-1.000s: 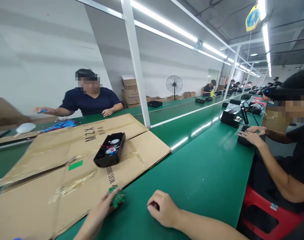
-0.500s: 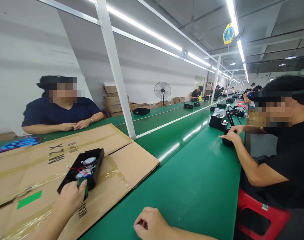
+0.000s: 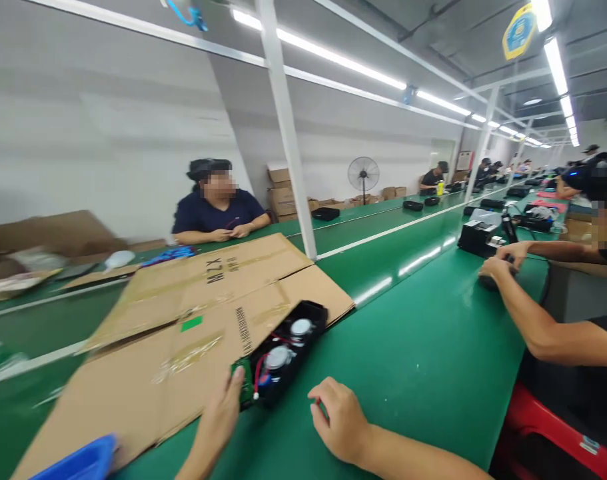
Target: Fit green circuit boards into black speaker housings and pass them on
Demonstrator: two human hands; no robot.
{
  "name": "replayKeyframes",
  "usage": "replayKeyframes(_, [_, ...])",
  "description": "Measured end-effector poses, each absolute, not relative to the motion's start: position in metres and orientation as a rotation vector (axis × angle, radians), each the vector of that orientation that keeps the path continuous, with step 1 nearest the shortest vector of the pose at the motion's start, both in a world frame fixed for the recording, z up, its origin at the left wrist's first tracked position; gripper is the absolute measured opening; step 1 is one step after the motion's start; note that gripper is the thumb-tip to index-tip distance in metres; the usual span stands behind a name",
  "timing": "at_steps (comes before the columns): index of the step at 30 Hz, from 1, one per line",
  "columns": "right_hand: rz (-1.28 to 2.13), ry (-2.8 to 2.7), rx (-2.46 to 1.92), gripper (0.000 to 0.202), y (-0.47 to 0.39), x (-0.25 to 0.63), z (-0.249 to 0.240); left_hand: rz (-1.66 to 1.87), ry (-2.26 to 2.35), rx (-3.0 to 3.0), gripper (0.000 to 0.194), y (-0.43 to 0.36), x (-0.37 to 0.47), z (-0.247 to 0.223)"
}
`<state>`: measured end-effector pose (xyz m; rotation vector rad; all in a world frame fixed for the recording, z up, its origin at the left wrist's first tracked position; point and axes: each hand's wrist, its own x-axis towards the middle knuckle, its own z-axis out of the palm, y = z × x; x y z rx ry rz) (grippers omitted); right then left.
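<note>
Head view: the case (image 3: 289,357), black and open-topped, lies across the right edge of the cardboard (image 3: 133,400). Its far end is near the cardboard's right corner; its near end overhangs the green worktop (image 3: 433,333). Whether the case rests flat or is lifted cannot be determined.

Left hand (image 3: 218,407): located at the near end of the case. The thumb and fingers are clamped on the board (image 3: 242,375), which is green and sits against the case's left side. The fingers' undersides are hidden, so any grip on the case wall cannot be confirmed.

Right hand (image 3: 340,420): located over the worktop, just right of the case's near end and apart from it. The fingers are loosely curled, with a gap between thumb and forefinger tips.

Case contents: two round speakers (image 3: 278,357) are set in line along its length. Red wires (image 3: 258,373) run at the near end, with a white plug (image 3: 256,395) close to the board.

Surroundings: a green label (image 3: 192,323) is on the cardboard. A blue bin (image 3: 80,461) shows at the cardboard's near left corner. Blue parts (image 3: 168,255) are at the cardboard's far edge. One co-worker (image 3: 218,213) sits beyond that edge, hands close together. Another co-worker's hands (image 3: 503,263) handle a dark item at the worktop's right edge, beside a black box (image 3: 476,240).
</note>
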<state>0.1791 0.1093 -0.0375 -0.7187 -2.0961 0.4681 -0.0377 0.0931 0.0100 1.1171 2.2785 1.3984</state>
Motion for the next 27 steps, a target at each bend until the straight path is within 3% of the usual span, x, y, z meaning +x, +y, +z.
replayKeyframes(5, [0.300,-2.095,-0.350,0.025,0.070,0.198,-0.014,1.344,1.993,0.954,0.035,0.047,-0.001,0.003])
replayKeyframes(11, [0.310,-2.294,-0.454,0.033,0.051,0.203,0.001,1.264,1.648,1.005,0.033,0.019,0.029,0.009])
replayKeyframes(16, [0.208,-2.290,-0.451,0.013,0.046,0.196,0.003,1.285,1.623,0.944,0.035,0.016,0.033,0.005])
replayKeyframes(19, [0.415,-2.172,-0.423,0.014,0.049,0.199,0.005,1.260,1.577,1.010,0.028,0.017,0.035,0.007])
replayKeyframes(24, [1.144,-1.887,-0.680,0.018,0.059,0.208,0.010,1.360,1.536,0.965,0.033,0.016,0.039,0.023])
replayKeyframes(27, [1.235,-1.944,-0.744,0.021,0.060,0.208,0.011,1.387,1.375,0.861,0.030,0.011,0.043,0.034])
